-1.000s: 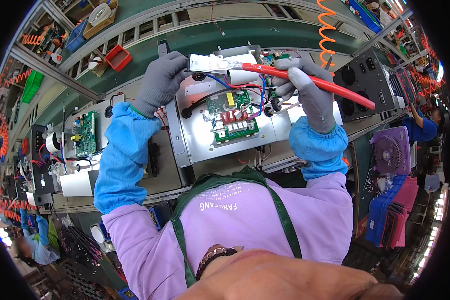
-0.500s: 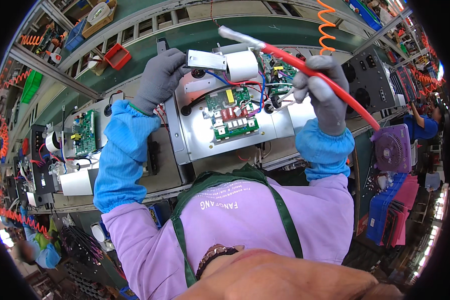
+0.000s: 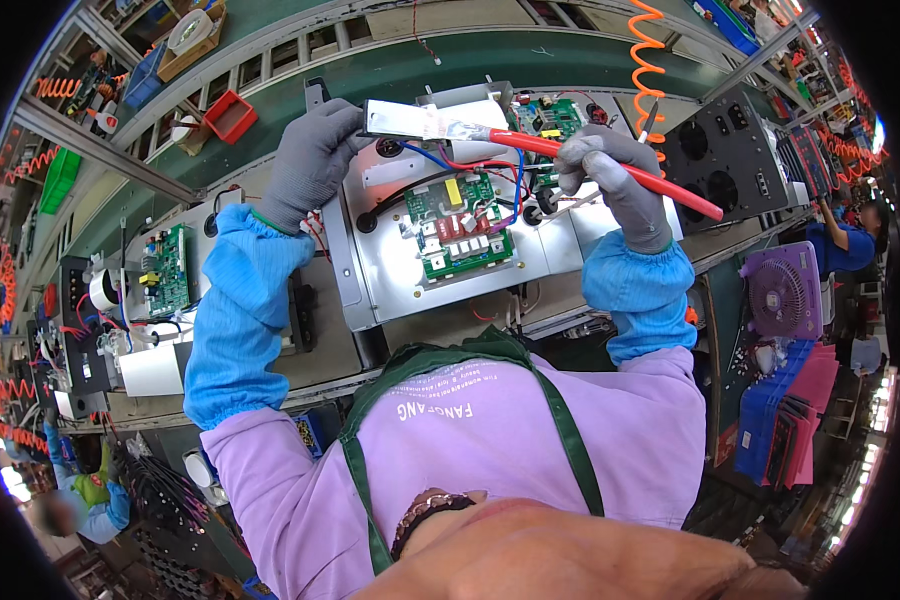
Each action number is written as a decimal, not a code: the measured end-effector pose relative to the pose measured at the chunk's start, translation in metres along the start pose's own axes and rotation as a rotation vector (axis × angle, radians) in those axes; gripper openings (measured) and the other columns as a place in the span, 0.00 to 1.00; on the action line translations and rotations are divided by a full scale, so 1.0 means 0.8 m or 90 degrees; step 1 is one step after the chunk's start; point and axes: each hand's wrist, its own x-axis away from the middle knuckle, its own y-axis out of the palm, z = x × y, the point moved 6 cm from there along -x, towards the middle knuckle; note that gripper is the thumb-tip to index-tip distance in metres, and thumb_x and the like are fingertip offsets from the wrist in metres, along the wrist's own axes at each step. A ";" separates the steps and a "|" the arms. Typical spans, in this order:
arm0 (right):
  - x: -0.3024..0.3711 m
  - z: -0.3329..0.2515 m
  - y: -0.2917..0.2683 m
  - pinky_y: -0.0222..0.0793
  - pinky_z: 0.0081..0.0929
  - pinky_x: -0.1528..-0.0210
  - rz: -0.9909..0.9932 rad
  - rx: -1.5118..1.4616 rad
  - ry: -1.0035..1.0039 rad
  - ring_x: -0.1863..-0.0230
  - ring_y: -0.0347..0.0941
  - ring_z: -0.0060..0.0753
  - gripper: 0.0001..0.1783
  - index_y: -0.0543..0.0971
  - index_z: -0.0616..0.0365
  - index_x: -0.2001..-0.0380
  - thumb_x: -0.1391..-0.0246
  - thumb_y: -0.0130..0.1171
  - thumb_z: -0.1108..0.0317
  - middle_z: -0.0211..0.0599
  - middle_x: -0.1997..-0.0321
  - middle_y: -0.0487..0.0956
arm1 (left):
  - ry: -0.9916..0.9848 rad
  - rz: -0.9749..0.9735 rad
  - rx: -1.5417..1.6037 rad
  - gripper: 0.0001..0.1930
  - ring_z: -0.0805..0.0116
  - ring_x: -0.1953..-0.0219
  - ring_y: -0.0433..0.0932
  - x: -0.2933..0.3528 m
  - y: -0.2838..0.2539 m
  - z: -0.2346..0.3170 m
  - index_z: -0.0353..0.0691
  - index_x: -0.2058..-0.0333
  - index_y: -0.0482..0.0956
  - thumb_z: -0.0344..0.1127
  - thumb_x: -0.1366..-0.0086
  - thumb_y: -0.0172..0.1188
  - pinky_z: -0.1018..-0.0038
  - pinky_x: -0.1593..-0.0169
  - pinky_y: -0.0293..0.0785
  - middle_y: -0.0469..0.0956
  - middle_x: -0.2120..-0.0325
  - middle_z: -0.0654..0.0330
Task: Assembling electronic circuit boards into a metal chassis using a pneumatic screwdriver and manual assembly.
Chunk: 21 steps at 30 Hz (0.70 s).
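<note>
Left grip (image 3: 315, 165), grey glove: fingers closed on the left end of a flat silvery plate (image 3: 398, 118) with a dark edge, pinched at the fingertips. Right grip (image 3: 620, 180), also gloved: fingers wrapped round the handle of a red-handled tool (image 3: 540, 143), handle tail sticking out to the right, whitish tip pointing left. Tip overlaps the right end of the plate; can't tell from this angle if it touches or how hard. Plate is held over the far left part of an open metal chassis (image 3: 540, 262), which sits on the worktop (image 3: 325, 358) right in front of me. In the chassis: green circuit board (image 3: 430, 210) with a yellow part, red parts and white blocks; blue and red wires (image 3: 520, 200) loop along its right side. Second green board (image 3: 562, 118) farther right, partly behind my tool. Black panel with round openings (image 3: 725, 150) to the right of that. Another green board (image 3: 175, 270) in a unit to my left. Red bin (image 3: 231, 117) far left, orange coiled hose (image 3: 648, 60) hanging far right, purple fan (image 3: 780, 290) near right.
</note>
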 end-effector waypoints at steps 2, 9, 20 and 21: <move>0.007 -0.003 -0.003 0.73 0.24 0.66 0.006 0.014 -0.007 0.71 0.74 0.26 0.17 0.79 0.66 0.61 0.45 0.53 0.62 0.39 0.68 0.77 | -0.003 0.000 0.009 0.09 0.55 0.68 0.75 0.000 -0.001 0.003 0.37 0.62 0.76 0.30 0.42 0.58 0.69 0.63 0.72 0.75 0.69 0.55; 0.014 -0.031 -0.010 0.72 0.26 0.66 0.047 0.103 -0.050 0.71 0.74 0.28 0.18 0.78 0.67 0.58 0.46 0.50 0.64 0.43 0.68 0.77 | 0.005 0.015 -0.003 0.09 0.54 0.68 0.75 -0.004 -0.002 0.004 0.37 0.62 0.76 0.30 0.42 0.59 0.68 0.63 0.72 0.75 0.69 0.54; -0.003 -0.001 0.010 0.75 0.23 0.62 0.046 -0.029 0.061 0.68 0.77 0.26 0.17 0.78 0.63 0.56 0.46 0.53 0.65 0.41 0.66 0.80 | 0.017 0.008 -0.015 0.08 0.54 0.67 0.75 0.000 -0.002 0.005 0.37 0.63 0.76 0.32 0.41 0.58 0.68 0.63 0.72 0.74 0.69 0.54; 0.000 -0.001 0.005 0.75 0.23 0.65 0.085 -0.005 0.063 0.70 0.77 0.26 0.17 0.78 0.64 0.57 0.46 0.53 0.65 0.42 0.68 0.79 | 0.016 0.008 -0.014 0.08 0.54 0.67 0.75 -0.001 -0.002 0.007 0.37 0.63 0.76 0.32 0.41 0.58 0.68 0.63 0.72 0.74 0.69 0.54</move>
